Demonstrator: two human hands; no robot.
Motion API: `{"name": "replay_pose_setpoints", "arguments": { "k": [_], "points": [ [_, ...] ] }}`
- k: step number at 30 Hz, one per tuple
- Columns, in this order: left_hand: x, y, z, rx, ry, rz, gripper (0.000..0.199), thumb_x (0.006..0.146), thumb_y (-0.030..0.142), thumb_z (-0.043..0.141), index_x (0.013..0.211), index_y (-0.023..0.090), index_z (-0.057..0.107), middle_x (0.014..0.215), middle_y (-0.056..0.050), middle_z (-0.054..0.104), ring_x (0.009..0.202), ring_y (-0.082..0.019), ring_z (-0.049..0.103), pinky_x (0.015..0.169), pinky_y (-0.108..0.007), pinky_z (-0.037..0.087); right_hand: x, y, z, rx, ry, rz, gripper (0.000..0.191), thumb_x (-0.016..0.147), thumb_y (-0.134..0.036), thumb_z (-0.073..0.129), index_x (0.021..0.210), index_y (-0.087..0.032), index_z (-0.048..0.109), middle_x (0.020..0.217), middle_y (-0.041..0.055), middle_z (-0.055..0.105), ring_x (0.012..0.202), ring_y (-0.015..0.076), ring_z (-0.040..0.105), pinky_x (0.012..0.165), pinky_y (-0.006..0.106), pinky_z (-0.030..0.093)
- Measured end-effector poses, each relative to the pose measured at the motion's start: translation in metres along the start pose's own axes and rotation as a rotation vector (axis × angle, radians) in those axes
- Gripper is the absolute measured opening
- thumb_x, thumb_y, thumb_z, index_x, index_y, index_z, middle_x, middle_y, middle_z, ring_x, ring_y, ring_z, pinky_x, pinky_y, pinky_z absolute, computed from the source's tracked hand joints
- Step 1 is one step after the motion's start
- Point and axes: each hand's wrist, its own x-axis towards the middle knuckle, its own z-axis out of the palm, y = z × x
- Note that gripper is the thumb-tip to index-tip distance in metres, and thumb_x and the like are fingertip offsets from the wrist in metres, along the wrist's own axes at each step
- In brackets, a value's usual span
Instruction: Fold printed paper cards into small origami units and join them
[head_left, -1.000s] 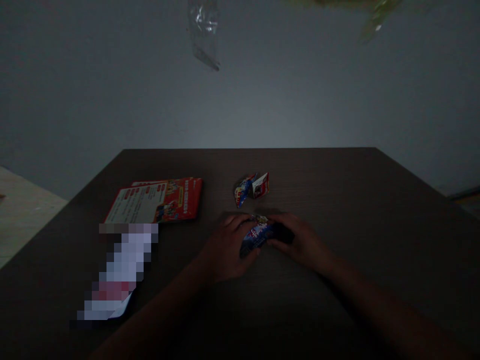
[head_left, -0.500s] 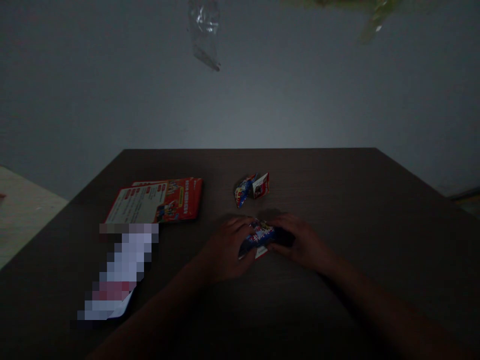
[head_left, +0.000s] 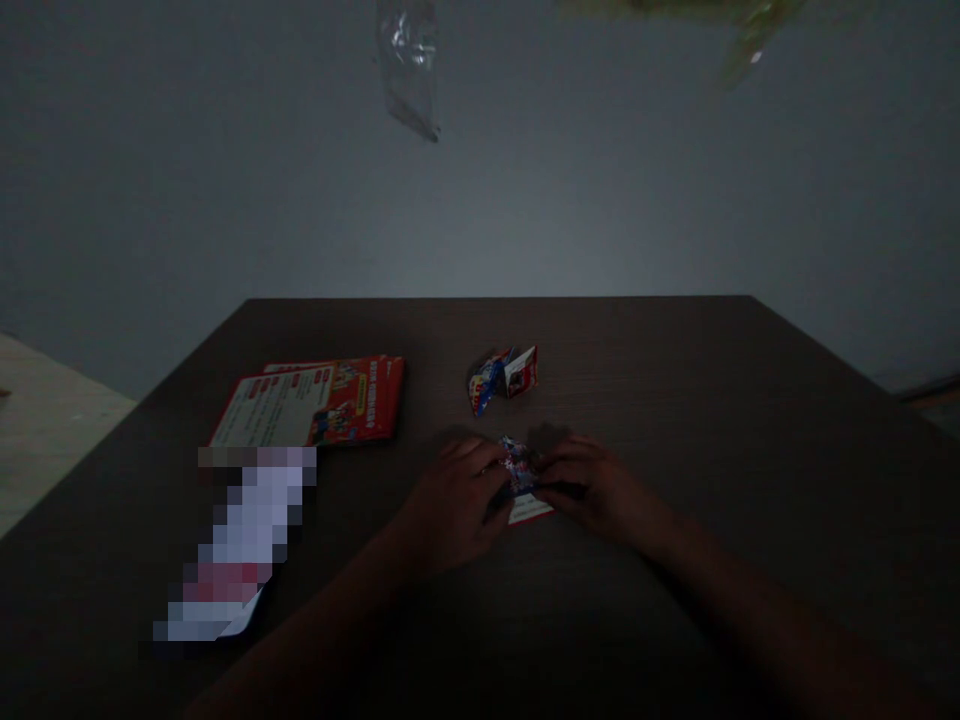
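Near the middle of the dark table, my left hand (head_left: 461, 500) is closed on the left side of a small colourful printed sheet (head_left: 519, 468). My right hand (head_left: 592, 490) pinches the right side of the same sheet. Blue and patterned print shows between the hands, with a white strip edged in red at the bottom. Fingers cover both sides of it. Just beyond the hands stand two small folded printed pieces, a blue and yellow one (head_left: 487, 382) and a white and red one (head_left: 521, 373).
A stack of red and white printed booklets (head_left: 360, 405) lies at the left of the table (head_left: 637, 340). In front of it is a long pale object (head_left: 244, 540), blurred by pixels. A clear plastic bag (head_left: 410, 70) hangs on the wall behind.
Between my hands the sheet has changed shape: less blue shows, and more of the white strip at its lower edge. Both hands have shifted slightly and keep their hold.
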Motion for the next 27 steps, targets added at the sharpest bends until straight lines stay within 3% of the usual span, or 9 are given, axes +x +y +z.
{"name": "replay_pose_setpoints", "arguments": {
  "k": [3,10,27],
  "points": [
    [0.001,0.001,0.001,0.05,-0.018,-0.002,0.02,0.086,0.024,0.048,0.098,0.02,0.063,0.102,-0.008,0.059,0.097,-0.023,0.051,0.085,-0.038,0.043,0.001,-0.001,0.0,-0.009,-0.009,0.004,0.008,0.083,-0.02,0.062,0.089,-0.021,0.067,0.088,0.0045,0.066,0.085,0.019,0.057,0.078,0.036,0.043],
    [0.003,0.002,0.008,0.108,0.01,-0.025,0.021,0.091,0.024,0.043,0.086,0.019,0.063,0.088,-0.006,0.058,0.088,-0.02,0.05,0.077,-0.034,0.044,0.004,-0.003,0.002,-0.012,-0.008,0.019,0.008,0.084,-0.02,0.059,0.088,-0.021,0.066,0.085,0.0044,0.064,0.085,0.0186,0.056,0.077,0.034,0.043],
    [0.009,0.005,0.013,0.089,0.042,-0.197,0.016,0.085,0.028,0.051,0.081,0.018,0.063,0.085,-0.007,0.061,0.083,-0.022,0.055,0.072,-0.035,0.044,0.008,0.002,0.009,-0.071,0.005,0.128,0.01,0.083,-0.028,0.061,0.083,-0.018,0.063,0.08,0.0053,0.062,0.079,0.0196,0.055,0.073,0.034,0.042]
  ]
}}
